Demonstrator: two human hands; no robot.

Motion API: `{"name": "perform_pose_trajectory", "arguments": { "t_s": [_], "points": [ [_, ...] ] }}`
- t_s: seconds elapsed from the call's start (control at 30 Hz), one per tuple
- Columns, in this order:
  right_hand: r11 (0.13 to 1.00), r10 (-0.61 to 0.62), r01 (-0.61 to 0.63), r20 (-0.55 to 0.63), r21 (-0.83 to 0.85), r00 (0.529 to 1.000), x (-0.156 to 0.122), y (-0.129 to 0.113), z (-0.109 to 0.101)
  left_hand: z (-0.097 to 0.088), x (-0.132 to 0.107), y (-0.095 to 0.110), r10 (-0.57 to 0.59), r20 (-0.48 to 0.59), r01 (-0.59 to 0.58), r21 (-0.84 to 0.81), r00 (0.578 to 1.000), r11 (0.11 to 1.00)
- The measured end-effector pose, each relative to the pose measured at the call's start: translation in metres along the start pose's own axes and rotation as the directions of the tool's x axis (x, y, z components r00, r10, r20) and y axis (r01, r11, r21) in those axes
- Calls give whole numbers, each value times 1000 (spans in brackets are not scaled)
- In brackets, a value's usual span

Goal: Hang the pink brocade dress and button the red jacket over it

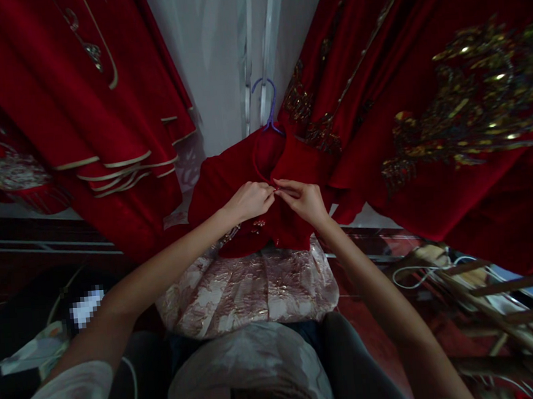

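Fingers of both hands are pinched together at the front of the red jacket, gripping a small bit of its front edge. Largest in the scene, the hanging red garments stand to the left and right, with the jacket between them at the far middle. It is already on a hanger, and a pale patterned skirt spreads out on its near side. The collar lies parted on the far side of the hands; how much of the front is joined nearer the person cannot be told, since the cloth is dark. Work at the pinched spot looks unfinished, judging by both hands being engaged there.

Left forearm and right forearm reach in from the near corners and converge at the middle. The left hand has its back up and its fingers curled; the right hand meets it with thumb and index finger drawn to a point. Smaller are the purple hanger, its hook upright on the far side, and whatever lies between the fingertips, too tiny to identify.
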State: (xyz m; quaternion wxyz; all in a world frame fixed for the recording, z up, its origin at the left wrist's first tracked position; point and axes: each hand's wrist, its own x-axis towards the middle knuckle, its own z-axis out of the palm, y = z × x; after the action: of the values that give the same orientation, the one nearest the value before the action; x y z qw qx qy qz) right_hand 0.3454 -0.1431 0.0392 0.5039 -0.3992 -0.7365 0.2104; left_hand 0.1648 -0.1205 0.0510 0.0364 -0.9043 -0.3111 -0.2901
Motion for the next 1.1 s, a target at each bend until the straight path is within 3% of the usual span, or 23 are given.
{"name": "perform_pose_trajectory", "arguments": {
  "t_s": [0.13, 0.3, 0.67, 0.8, 1.1],
  "points": [
    [998, 18, -19, 4, 58, 1000, 2, -1, -1, -1, 1, -2, 44, 2, -44, 58, 999, 997],
    [983, 74, -73, 1, 168, 997, 8, -4, 1, -6, -2, 0, -57, -134, 40, -127, 989, 991],
    [959, 95, -104, 48, 265, 994, 18, 1, -3, -8, 4, -7, 40, -97, -49, -89, 994, 995],
    [964, 84, -89, 30, 251, 996, 18, 5, -2, -9, 9, -13, 116, -40, -116, 1, 993, 993],
    [975, 66, -69, 19, 213, 998, 19, 14, 3, -20, 21, -23, 226, 212, -282, 284, 951, 917]
  ]
}}
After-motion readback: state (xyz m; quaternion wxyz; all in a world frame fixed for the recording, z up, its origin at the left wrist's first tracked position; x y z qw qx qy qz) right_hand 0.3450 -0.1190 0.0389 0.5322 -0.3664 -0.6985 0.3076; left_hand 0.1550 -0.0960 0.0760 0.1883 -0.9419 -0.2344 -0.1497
